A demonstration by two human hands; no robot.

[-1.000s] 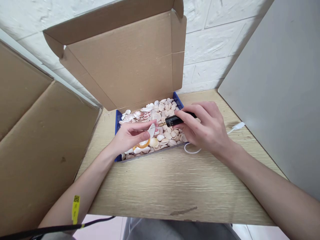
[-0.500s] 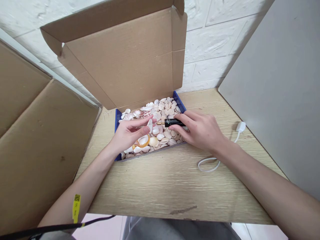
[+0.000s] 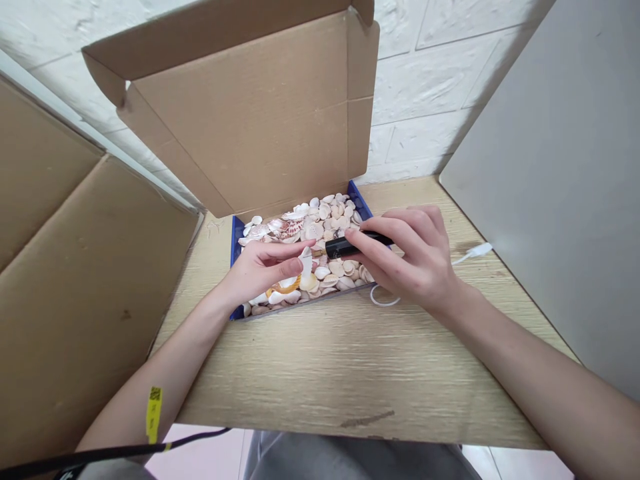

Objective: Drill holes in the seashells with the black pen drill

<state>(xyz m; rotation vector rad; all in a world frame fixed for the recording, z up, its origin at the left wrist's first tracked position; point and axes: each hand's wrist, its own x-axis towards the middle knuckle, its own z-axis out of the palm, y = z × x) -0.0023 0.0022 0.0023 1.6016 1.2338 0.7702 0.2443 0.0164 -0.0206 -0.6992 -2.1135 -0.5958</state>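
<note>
Around my work: one shallow box (image 3: 234, 240), blue-sided, its cardboard lid (image 3: 250, 120) raised at the back; within it, loose shells (image 3: 343, 215), pale, cream and red-marked, plus an orange cord (image 3: 289, 287) curving below my left hand (image 3: 267, 268). That hand pinches one white shell (image 3: 307, 262), held up over the box, between thumb and fingers. My right hand (image 3: 407, 253) grips one black tool (image 3: 341, 247), brass-coloured tip pointing at the shell; whether the two touch, I cannot tell. Both hands hide part of the contents. Beside the right hand, a white cable (image 3: 385, 304) in a loop and a white plug (image 3: 480, 250). Hemming me in: a large cardboard sheet (image 3: 75, 280) at left, a grey panel (image 3: 550, 180) at right. Surface: a pale wood-grain table (image 3: 300, 373), a dark mark (image 3: 367, 419) near its front edge. Room: a white brick-patterned wall (image 3: 425, 87) behind; light floor tiles (image 3: 213, 453) below. Near my left forearm, a black cord (image 3: 110, 457) and a yellow tag (image 3: 153, 415). Count: hands, two; box, one; tool, one; plug, one; tag, one; shell in hand, one; shells in the box, dozens, overlapping too closely to number.
</note>
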